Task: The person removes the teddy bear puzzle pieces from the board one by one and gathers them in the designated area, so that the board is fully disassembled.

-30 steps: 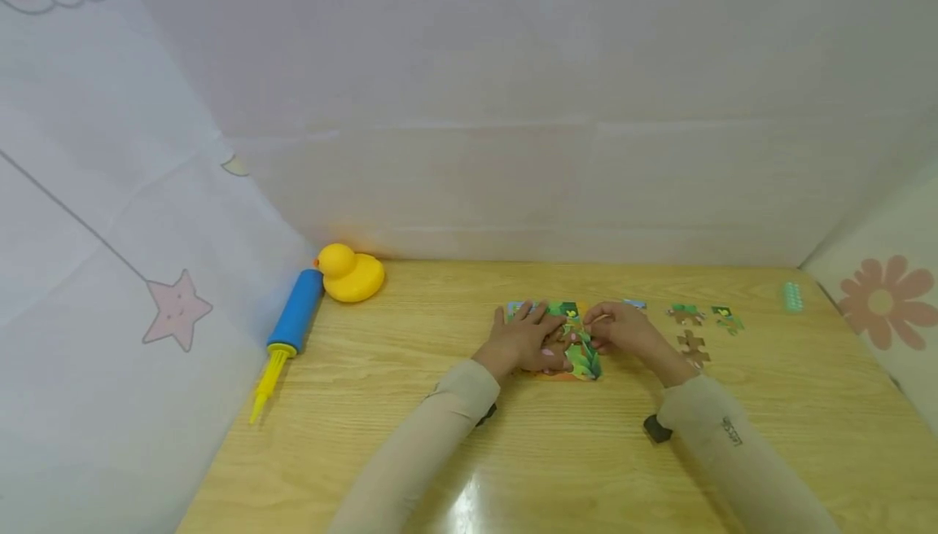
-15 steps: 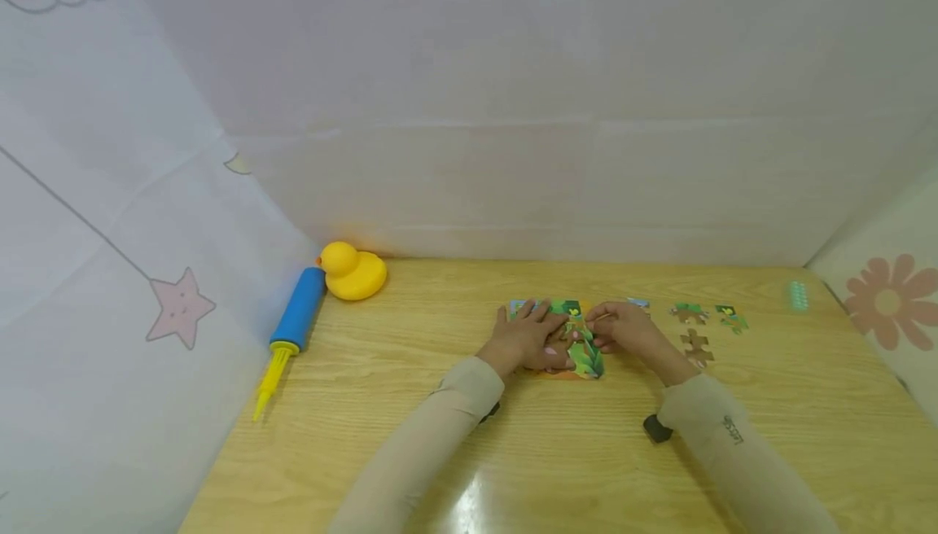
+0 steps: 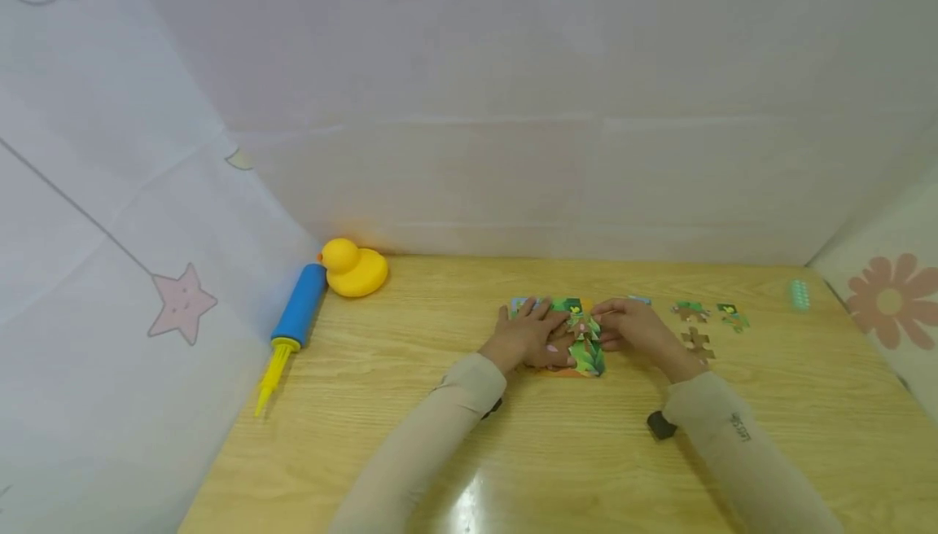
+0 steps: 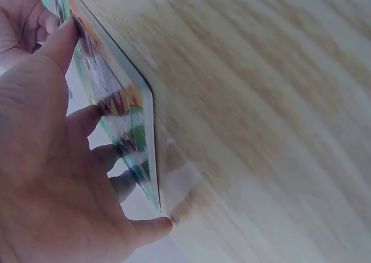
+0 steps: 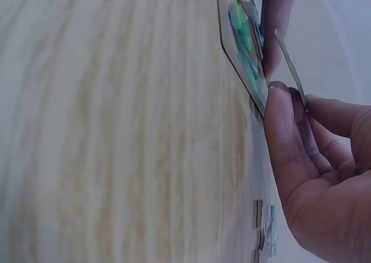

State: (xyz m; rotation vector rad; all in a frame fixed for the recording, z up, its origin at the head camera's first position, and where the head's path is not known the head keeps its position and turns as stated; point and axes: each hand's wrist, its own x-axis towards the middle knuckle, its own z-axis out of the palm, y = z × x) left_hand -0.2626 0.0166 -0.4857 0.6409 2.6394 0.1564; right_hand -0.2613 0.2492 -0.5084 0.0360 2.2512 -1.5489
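Note:
A colourful jigsaw puzzle [image 3: 592,361] in its board lies on the table. My left hand [image 3: 522,340] rests on it with fingers spread, covering much of the picture. In the left wrist view, the fingertips touch the puzzle face and the little finger reaches past the board's corner. At the puzzle's right side, my right hand [image 3: 636,332] pinches a puzzle piece [image 5: 291,67] between thumb and fingers. Seen edge-on in the right wrist view, that piece stands tilted above the board [image 5: 239,60].
Loose puzzle pieces [image 3: 698,344] lie right of the right hand, another piece [image 3: 733,317] farther right. A mint-green knobbed item [image 3: 799,295] sits at the back right. A yellow duck [image 3: 357,269] and a blue-and-yellow hand pump [image 3: 300,306] lie at the left by the fabric wall.
My right hand has shifted slightly to the right, and the pinched puzzle piece has tilted so its printed face shows more. The left hand stays spread on the puzzle.

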